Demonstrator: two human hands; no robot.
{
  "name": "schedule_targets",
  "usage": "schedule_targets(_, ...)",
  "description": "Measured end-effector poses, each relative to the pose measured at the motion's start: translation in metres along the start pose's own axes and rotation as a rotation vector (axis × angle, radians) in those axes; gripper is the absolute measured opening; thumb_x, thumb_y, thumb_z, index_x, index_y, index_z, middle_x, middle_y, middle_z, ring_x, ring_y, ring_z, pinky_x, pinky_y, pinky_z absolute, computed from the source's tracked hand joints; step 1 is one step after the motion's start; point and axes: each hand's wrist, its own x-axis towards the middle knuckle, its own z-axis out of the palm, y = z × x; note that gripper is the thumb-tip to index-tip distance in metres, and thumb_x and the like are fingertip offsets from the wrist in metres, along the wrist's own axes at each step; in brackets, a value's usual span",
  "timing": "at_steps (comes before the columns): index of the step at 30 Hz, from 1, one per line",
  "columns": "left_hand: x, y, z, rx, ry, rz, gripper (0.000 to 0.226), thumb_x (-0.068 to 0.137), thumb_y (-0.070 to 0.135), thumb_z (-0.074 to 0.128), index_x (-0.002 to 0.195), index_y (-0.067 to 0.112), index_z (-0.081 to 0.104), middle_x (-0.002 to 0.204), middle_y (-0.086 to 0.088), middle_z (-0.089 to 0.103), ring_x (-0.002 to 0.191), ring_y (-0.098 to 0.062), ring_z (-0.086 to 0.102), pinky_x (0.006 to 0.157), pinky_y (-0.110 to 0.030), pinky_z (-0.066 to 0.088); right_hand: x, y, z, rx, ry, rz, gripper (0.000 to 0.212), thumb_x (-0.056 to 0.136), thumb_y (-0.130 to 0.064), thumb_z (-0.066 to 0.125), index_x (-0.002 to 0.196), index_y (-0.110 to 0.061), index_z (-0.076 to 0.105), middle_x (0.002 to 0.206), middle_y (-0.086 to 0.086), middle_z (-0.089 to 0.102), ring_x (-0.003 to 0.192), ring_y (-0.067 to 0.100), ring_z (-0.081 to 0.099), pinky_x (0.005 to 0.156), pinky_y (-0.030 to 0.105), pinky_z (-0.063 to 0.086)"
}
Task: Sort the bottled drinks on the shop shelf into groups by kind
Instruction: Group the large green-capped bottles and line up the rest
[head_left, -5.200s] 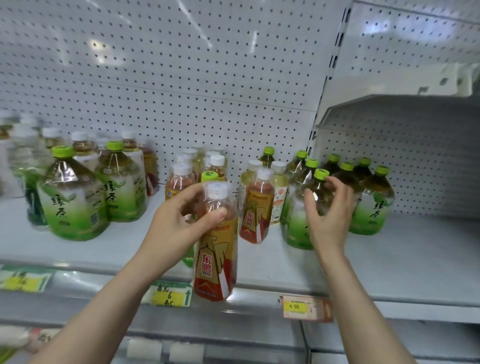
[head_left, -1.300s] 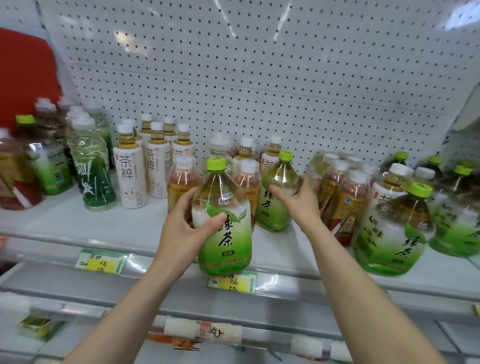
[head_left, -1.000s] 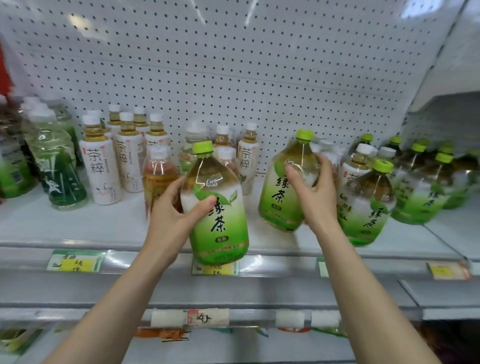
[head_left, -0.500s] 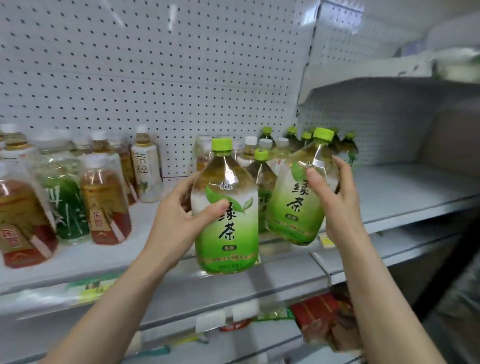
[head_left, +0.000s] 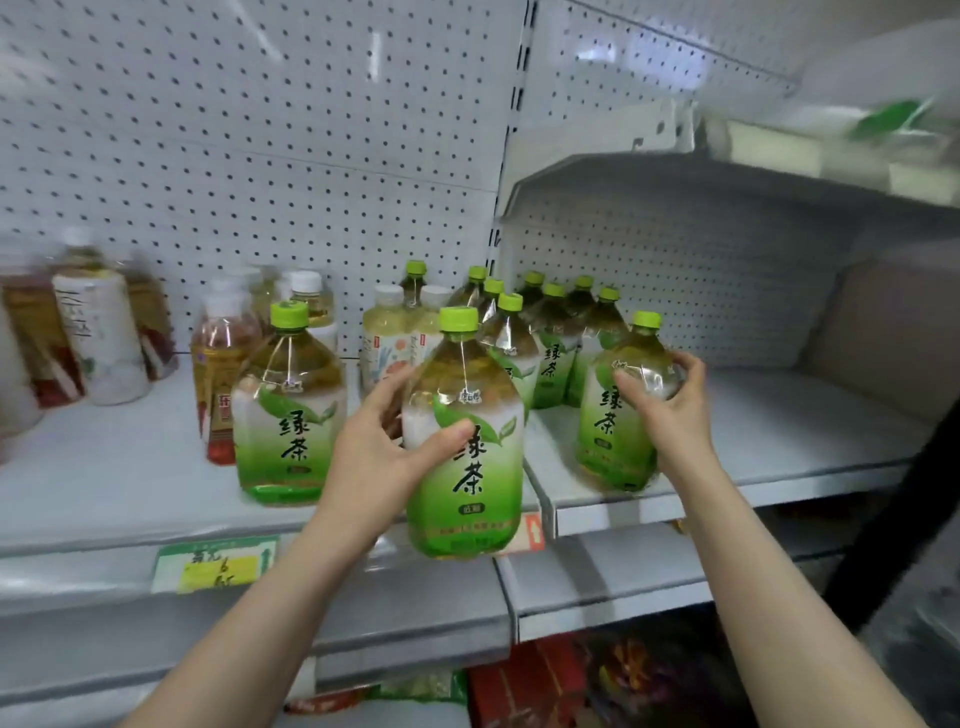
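Our left hand (head_left: 384, 457) grips a large clear plastic green-tea bottle with a lime cap and green-white label (head_left: 467, 467), thumb pressed across the label's front, the other fingers curled behind. It hangs upright, off the shelf, in front of and slightly left of the huddle of lime-capped tea bottles (head_left: 556, 332). Our right hand (head_left: 670, 415) wraps a matching second tea bottle (head_left: 615, 426) at its shoulder, just right of the huddle; we cannot tell whether its base touches down. A third matching bottle (head_left: 288, 410) stands left of the huddle, beside an amber drink bottle with a red label (head_left: 221, 374). Pale white-capped bottles (head_left: 387, 338) stand just left of the huddle. All rest on a grey metal shelf (head_left: 119, 467) backed by white pegboard (head_left: 260, 130), with a yellow-green price tag (head_left: 215, 564) on its front lip.
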Motion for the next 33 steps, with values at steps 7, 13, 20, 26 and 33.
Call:
schedule_targets(7,0.018,-0.005,0.027,0.088,0.113,-0.032,0.086,0.055,0.056,0.078,0.132,0.038,0.046,0.120,0.026,0.053,0.107,0.011,0.051,0.089,-0.018,0.044,0.060,0.039,0.006,0.098,-0.143,-0.031,0.065,0.081,-0.024,0.079,0.135,-0.032,0.044,0.133,-0.005,0.050,0.123,0.021,0.050,0.100,0.044,0.047)
schedule_targets(13,0.033,-0.011,0.037,0.142,0.171,-0.047,0.099,0.050,0.066,0.081,0.137,0.035,0.046,0.138,0.011,0.053,0.122,-0.010,0.054,0.105,-0.039,0.043,0.106,0.057,-0.013,0.044,-0.357,-0.027,0.062,0.091,-0.017,0.067,0.144,-0.035,0.041,0.130,-0.017,0.050,0.115,0.002,0.053,0.093,0.027,0.048)
schedule_targets(20,0.047,-0.010,0.062,0.111,0.158,-0.045,0.069,0.056,0.050,0.086,0.113,0.047,0.048,0.116,0.026,0.060,0.102,0.014,0.058,0.085,-0.013,0.049,0.129,0.057,-0.021,-0.322,-0.363,-0.167,0.066,0.092,-0.032,0.065,0.150,-0.030,0.033,0.152,0.004,0.038,0.136,0.024,0.041,0.113,0.047,0.035)
schedule_targets(26,0.055,-0.017,0.087,0.130,0.104,-0.017,0.067,0.068,0.025,0.083,0.126,0.032,0.053,0.110,0.027,0.060,0.095,0.021,0.057,0.072,-0.002,0.046,0.117,0.056,0.006,-0.584,-0.192,-0.238,0.090,0.083,-0.054,0.068,0.152,-0.024,0.019,0.143,0.018,0.037,0.125,0.040,0.046,0.099,0.047,0.042)
schedule_targets(33,0.058,-0.028,0.111,0.156,0.051,-0.041,0.086,0.053,0.052,0.084,0.131,0.036,0.052,0.114,0.017,0.066,0.102,0.000,0.064,0.085,-0.030,0.057,0.103,0.025,-0.008,-0.628,-0.070,-0.324,0.079,0.092,-0.050,0.058,0.152,-0.014,0.023,0.145,0.018,0.038,0.132,0.036,0.040,0.105,0.047,0.038)
